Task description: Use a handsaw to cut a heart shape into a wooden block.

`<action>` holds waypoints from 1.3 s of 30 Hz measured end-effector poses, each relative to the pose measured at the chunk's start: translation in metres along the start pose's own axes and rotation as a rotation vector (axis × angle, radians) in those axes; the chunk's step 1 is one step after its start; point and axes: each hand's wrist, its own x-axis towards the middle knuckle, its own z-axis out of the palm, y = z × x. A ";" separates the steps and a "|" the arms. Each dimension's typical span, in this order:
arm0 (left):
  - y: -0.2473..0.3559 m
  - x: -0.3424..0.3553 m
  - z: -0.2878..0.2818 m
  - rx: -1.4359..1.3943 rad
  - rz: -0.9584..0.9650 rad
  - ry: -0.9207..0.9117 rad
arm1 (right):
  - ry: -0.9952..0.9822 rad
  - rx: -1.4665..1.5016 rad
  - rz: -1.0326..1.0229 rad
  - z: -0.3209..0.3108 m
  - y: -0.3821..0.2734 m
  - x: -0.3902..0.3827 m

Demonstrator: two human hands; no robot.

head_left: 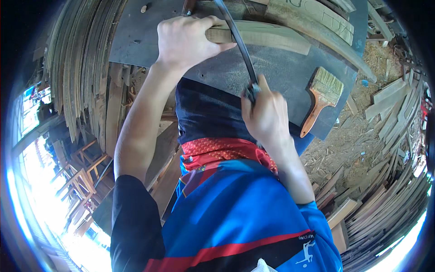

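Note:
My left hand (186, 40) presses down on the near end of a pale wooden piece (267, 36) lying on a dark grey work board (281, 77). My right hand (266, 113) is closed around the handle end of a long, thin, curved dark metal tool (238, 38). That tool runs up across the wooden piece toward the top edge of the view. My chest, in a blue and red shirt, fills the lower middle and hides the board's near edge.
A paintbrush (322, 95) with a wooden handle and pale bristles lies on the board at the right. Longer carved planks (317, 20) rest at the board's far side. Stacked timber strips stand at left (81, 68) and lower right (385, 181). Sawdust covers the ground at right.

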 end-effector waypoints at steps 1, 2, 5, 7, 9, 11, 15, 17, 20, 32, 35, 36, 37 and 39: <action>-0.001 0.002 0.001 -0.001 0.002 -0.003 | 0.000 0.002 0.003 0.000 -0.004 0.009; -0.001 0.003 0.001 0.000 -0.009 -0.025 | 0.026 -0.022 -0.026 0.000 -0.006 0.016; -0.005 -0.004 -0.001 0.011 -0.027 -0.048 | 0.061 -0.075 -0.066 0.003 -0.003 0.000; -0.004 -0.005 -0.003 0.018 -0.035 -0.047 | -0.022 -0.019 -0.021 0.001 0.015 -0.026; -0.001 -0.004 -0.002 -0.048 -0.004 -0.012 | -0.053 0.040 -0.027 0.000 0.020 -0.025; -0.003 -0.004 -0.004 -0.042 0.013 -0.014 | -0.015 -0.064 -0.072 -0.001 0.003 0.000; -0.008 -0.001 0.002 -0.031 -0.022 -0.047 | 0.016 -0.120 -0.032 0.004 -0.012 0.023; -0.010 -0.007 -0.001 -0.018 -0.018 -0.031 | -0.014 -0.078 -0.036 0.006 -0.003 -0.004; -0.008 -0.003 0.001 -0.055 -0.004 0.013 | -0.039 0.021 -0.006 0.004 0.008 -0.024; -0.001 -0.008 -0.003 -0.075 -0.006 0.052 | -0.035 -0.075 0.021 0.006 -0.009 -0.004; -0.006 -0.003 0.001 -0.073 -0.005 0.049 | 0.028 -0.108 -0.013 0.009 -0.019 0.026; -0.005 -0.006 0.000 -0.061 -0.011 0.040 | 0.029 -0.113 -0.013 0.009 -0.015 0.022; -0.008 -0.006 0.001 -0.047 -0.012 0.035 | 0.031 -0.110 -0.020 0.012 -0.009 0.012; -0.010 -0.003 0.002 -0.043 -0.006 0.044 | -0.030 -0.062 0.012 0.010 0.000 -0.019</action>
